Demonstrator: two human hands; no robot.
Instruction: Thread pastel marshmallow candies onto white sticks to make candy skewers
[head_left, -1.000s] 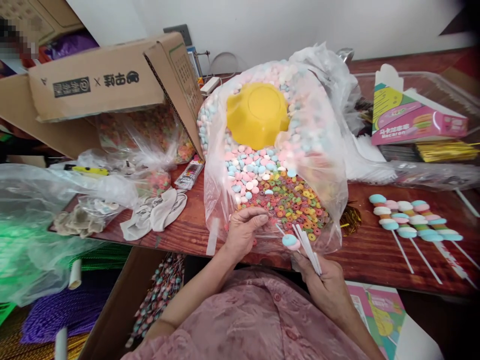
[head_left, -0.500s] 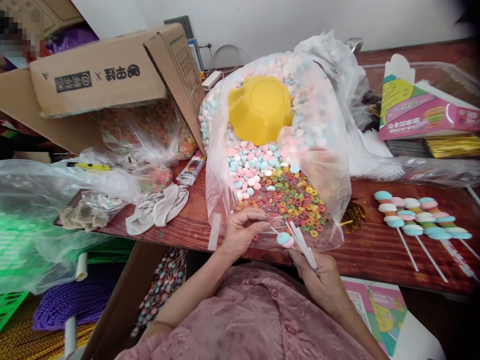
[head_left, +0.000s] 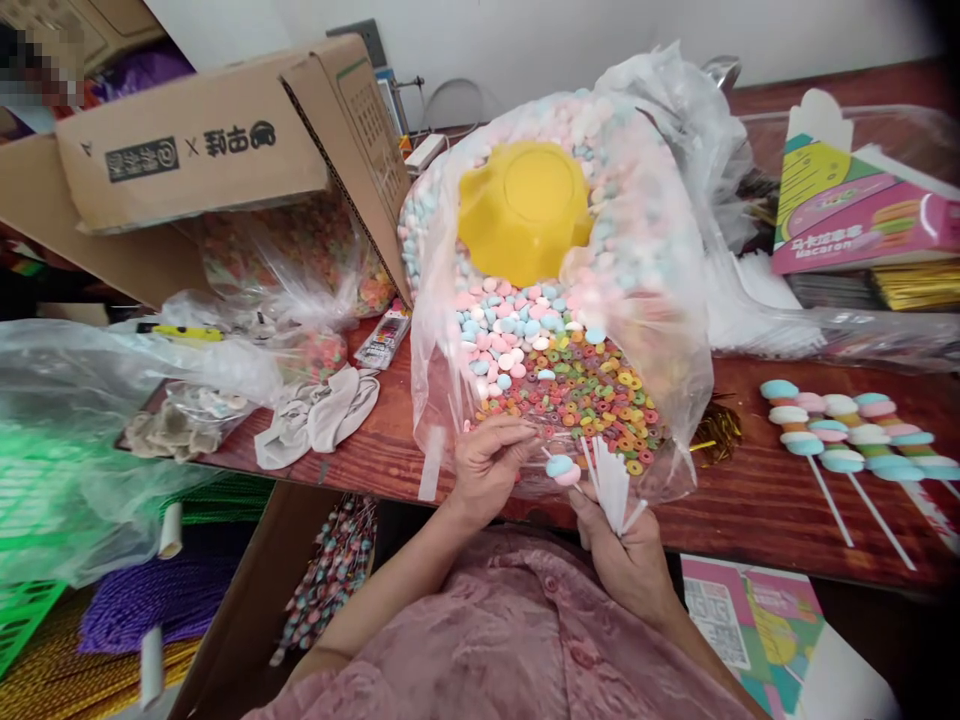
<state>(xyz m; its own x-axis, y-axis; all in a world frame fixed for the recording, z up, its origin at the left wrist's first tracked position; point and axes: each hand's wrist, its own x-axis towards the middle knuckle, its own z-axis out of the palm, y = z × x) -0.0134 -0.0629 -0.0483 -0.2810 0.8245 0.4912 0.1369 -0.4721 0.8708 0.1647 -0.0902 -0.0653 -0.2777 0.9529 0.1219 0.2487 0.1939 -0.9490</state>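
A big clear plastic bag (head_left: 675,300) lies open on the red-brown table (head_left: 765,500), filled with pastel candy discs (head_left: 510,335), coloured ring candies (head_left: 592,400) and an upturned yellow bowl (head_left: 525,205). My left hand (head_left: 487,465) pinches a small piece at the bag's mouth, fingers closed. My right hand (head_left: 626,555) grips a bundle of white sticks (head_left: 611,485); one stick carries a blue and a pink disc (head_left: 562,468) between my two hands.
Finished candy skewers (head_left: 840,430) lie on the table at the right. A pink macaron box (head_left: 862,205) stands behind them. An open cardboard box (head_left: 202,150), plastic bags (head_left: 97,420) and white cloth gloves (head_left: 315,420) crowd the left. Gold twist ties (head_left: 716,435) lie beside the bag.
My right hand has drawn closer to my body, and the sticks now fan out upright. My left hand stays pinched at the bag's mouth. The camera has tilted slightly.
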